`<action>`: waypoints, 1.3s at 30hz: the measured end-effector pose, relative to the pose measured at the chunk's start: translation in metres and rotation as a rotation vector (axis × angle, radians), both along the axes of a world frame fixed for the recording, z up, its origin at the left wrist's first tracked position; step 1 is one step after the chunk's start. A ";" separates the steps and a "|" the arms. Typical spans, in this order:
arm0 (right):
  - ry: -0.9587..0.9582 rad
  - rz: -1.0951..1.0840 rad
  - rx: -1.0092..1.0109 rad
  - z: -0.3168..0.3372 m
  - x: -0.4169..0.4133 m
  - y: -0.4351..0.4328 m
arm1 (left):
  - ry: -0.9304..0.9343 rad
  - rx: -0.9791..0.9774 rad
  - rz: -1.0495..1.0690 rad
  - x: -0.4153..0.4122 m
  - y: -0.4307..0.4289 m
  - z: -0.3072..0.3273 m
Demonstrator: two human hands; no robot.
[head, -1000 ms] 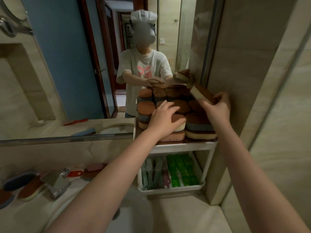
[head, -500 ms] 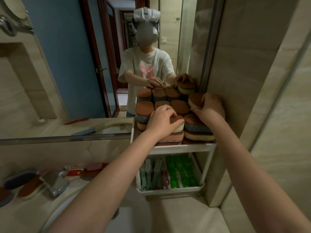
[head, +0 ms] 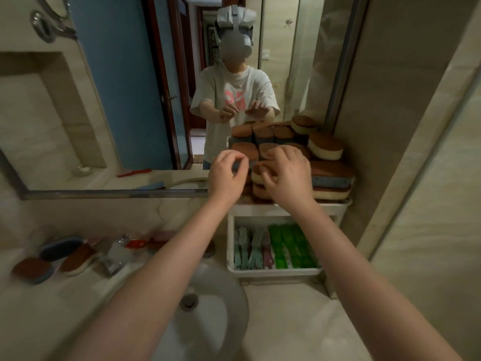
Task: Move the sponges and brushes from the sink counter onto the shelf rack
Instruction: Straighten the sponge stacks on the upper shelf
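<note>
Well left of the shelf rack, three sponges are lying on the bench, waiting to be moved. The left hand, fingers loosely curled, is holding nothing visible. The right hand, fingers spread and empty, is hovering over the rack-top stacked sponges, likely steadying that crowded pile.

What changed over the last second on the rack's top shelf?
The right hand set its sponge atop the right-hand stack, let go and drew back leftward. The left hand lifted off the front sponges, fingers loosely curled, empty. The counter sponges and the lower-shelf brushes are unchanged.
</note>
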State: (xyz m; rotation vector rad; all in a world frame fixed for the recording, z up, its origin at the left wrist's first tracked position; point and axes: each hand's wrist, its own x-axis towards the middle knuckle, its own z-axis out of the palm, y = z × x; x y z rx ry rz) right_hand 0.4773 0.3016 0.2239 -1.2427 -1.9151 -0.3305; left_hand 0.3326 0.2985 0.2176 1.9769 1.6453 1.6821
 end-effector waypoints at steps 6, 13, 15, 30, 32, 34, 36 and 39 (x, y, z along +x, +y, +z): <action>0.025 0.283 -0.131 -0.024 -0.092 -0.046 | -0.100 0.014 0.093 -0.086 -0.056 -0.027; 0.054 0.508 -0.553 -0.071 -0.220 -0.103 | -0.130 -0.137 0.324 -0.219 -0.141 -0.074; 0.018 0.543 -0.635 -0.087 -0.256 -0.117 | -0.171 -0.221 0.377 -0.260 -0.165 -0.093; -0.168 0.599 -1.020 -0.193 -0.436 -0.195 | -0.371 -1.014 0.840 -0.453 -0.344 -0.240; -0.197 0.607 -1.047 -0.200 -0.446 -0.201 | -0.458 -1.086 0.849 -0.454 -0.364 -0.262; -0.215 0.615 -1.075 -0.207 -0.453 -0.207 | -0.561 -1.118 0.852 -0.449 -0.380 -0.278; -0.235 0.624 -1.093 -0.213 -0.458 -0.214 | -0.611 -1.149 0.870 -0.444 -0.391 -0.291; -0.255 0.631 -1.119 -0.223 -0.461 -0.223 | -0.664 -1.178 0.867 -0.439 -0.402 -0.306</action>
